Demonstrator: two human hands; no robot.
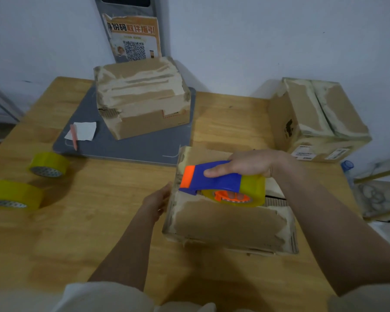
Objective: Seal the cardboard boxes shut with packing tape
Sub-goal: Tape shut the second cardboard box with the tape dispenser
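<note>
We tape near box: right hand grips tape dispenser on top; left hand, fingers straight, steadies 9 o'clock side. Next: pull dispenser along seam.

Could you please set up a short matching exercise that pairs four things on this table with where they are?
1. dispenser
2. spare rolls
3. paper slip
4. labelled box

a. table's left edge
b. table's far right corner
c. grey mat, beside a pen
d. in the right hand, on the near box

Pairs: 1-d, 2-a, 3-c, 4-b
</note>
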